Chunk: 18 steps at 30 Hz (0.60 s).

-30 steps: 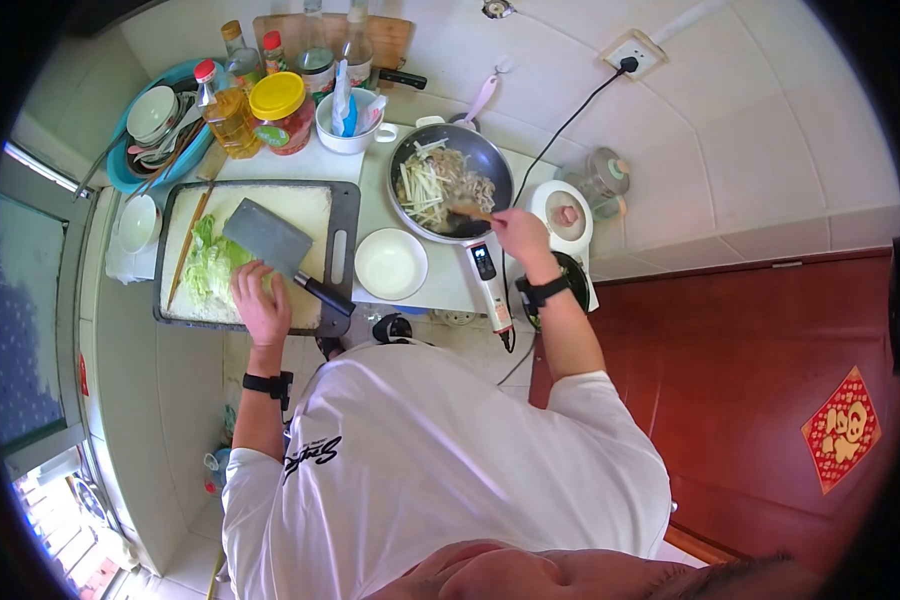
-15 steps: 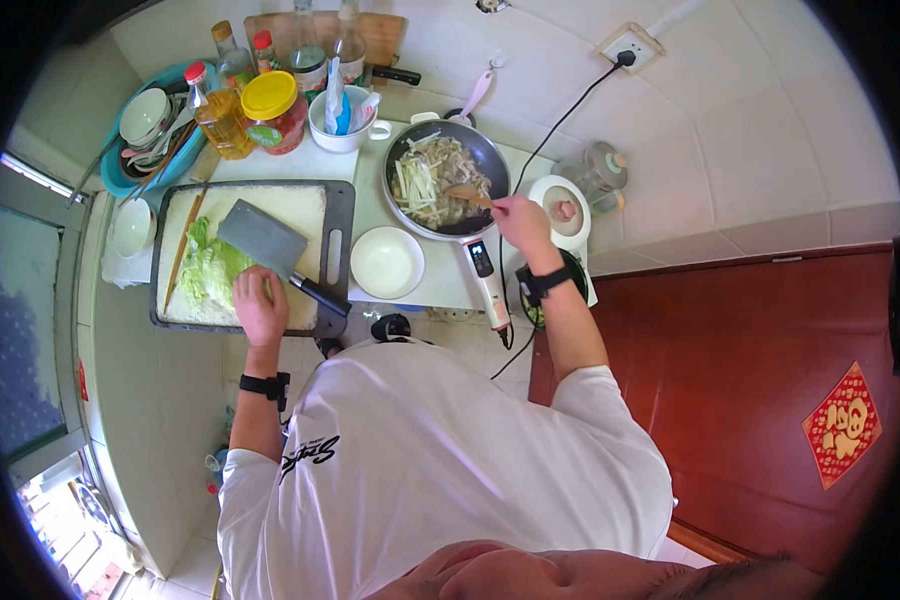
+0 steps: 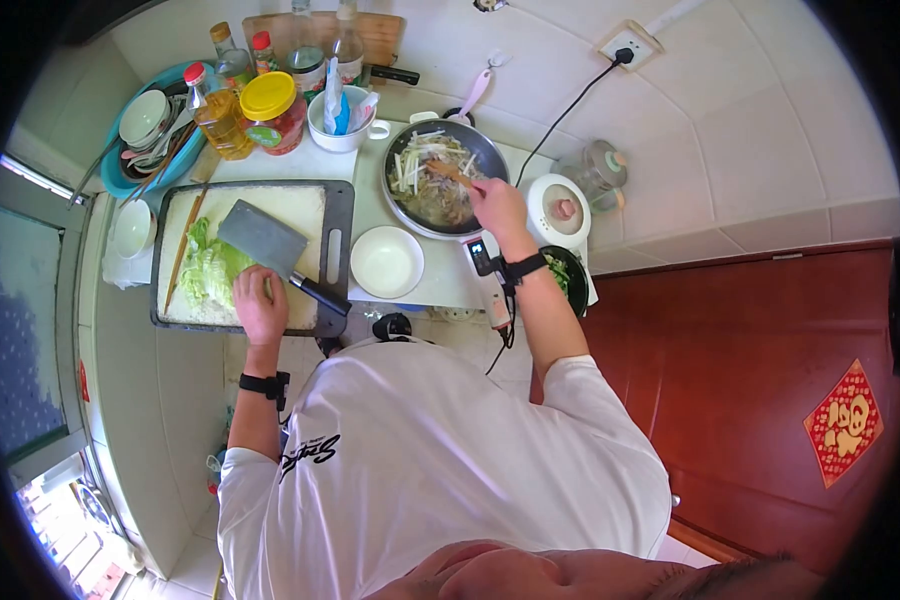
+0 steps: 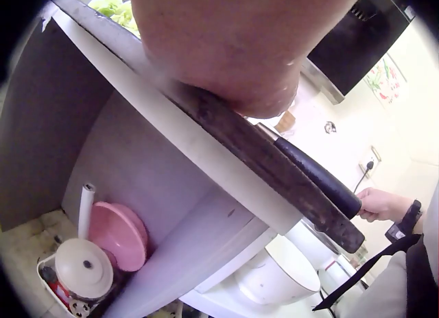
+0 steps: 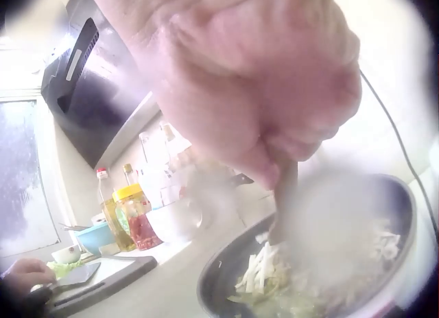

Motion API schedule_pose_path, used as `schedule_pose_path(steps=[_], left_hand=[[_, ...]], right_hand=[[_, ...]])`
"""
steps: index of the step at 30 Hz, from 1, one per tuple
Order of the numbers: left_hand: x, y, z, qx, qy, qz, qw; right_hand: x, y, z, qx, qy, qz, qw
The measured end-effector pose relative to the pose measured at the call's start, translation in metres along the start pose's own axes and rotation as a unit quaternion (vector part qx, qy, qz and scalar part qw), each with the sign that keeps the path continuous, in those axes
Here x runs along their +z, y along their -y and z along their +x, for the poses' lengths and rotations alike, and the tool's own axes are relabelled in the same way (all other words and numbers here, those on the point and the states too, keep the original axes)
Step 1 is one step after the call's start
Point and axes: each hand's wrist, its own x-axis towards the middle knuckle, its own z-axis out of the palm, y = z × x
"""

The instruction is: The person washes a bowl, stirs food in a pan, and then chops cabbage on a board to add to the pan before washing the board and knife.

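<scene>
My right hand (image 3: pixel 498 208) grips the handle of a wooden spatula (image 3: pixel 448 172), whose blade is in the food in a frying pan (image 3: pixel 494 160). Pale white strips and browned pieces (image 3: pixel 440 195) fill the pan, with haze over them. In the right wrist view a blurred patch hides part of the food. On the near edge of the cutting board (image 3: pixel 310 210) rests my left hand (image 3: pixel 260 308), fingers loosely bent beside chopped leafy cabbage (image 3: pixel 210 265). A cleaver (image 3: pixel 262 238) lies flat on the board, its black handle (image 4: pixel 319 170) pointing toward me past the hand.
Between board and pan stands a white bowl (image 3: pixel 387 262). Chopsticks (image 3: pixel 185 250) lie along the board's left side. Bottles, a yellow-lidded jar (image 3: pixel 270 100) and a blue basin (image 3: pixel 120 180) of dishes line the back. A lidded white pot (image 3: pixel 560 210) and a bowl of greens (image 3: pixel 568 280) are at right.
My right hand has swung left with the spatula, pushing its blade farther across the pan and turning over the food. The left fingers have drawn in slightly beside the cabbage.
</scene>
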Motion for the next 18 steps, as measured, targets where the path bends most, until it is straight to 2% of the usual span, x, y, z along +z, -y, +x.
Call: schedule_pose_path(steps=[4, 6, 8, 10, 11, 12, 14, 15, 18], left_hand=[[-0.002, -0.001, 0.001, 0.0, -0.005, -0.003, 1.0], [0.0, 0.001, 0.001, 0.002, -0.008, 0.0, 1.0], [0.0, 0.001, 0.0, 0.0, -0.006, 0.002, 1.0], [-0.001, 0.0, 0.0, -0.008, 0.006, 0.0, 1.0], [-0.001, 0.0, -0.001, -0.011, 0.006, 0.001, 1.0], [-0.001, 0.0, -0.001, -0.008, 0.001, -0.003, 1.0], [-0.002, 0.0, 0.0, -0.002, -0.003, -0.006, 1.0], [-0.002, -0.001, -0.001, -0.004, -0.004, -0.005, 1.0], [0.001, 0.002, -0.001, -0.002, -0.006, -0.003, 1.0]], right_hand=[[0.023, -0.002, -0.008, -0.003, 0.028, -0.061, 0.998], [0.01, -0.017, -0.015, 0.003, 0.07, -0.081, 0.994], [-0.021, -0.02, -0.022, -0.021, 0.054, -0.068, 0.996], [-0.051, -0.016, -0.029, 0.003, 0.101, -0.083, 0.991], [-0.053, -0.025, -0.031, 0.012, 0.137, -0.096, 0.986], [-0.047, -0.026, -0.031, 0.008, 0.137, -0.095, 0.986], [-0.03, -0.026, -0.036, 0.006, 0.126, -0.092, 0.988], [-0.008, -0.032, -0.033, -0.011, 0.062, -0.079, 0.995], [0.004, -0.023, -0.017, 0.011, 0.009, -0.036, 0.999]])
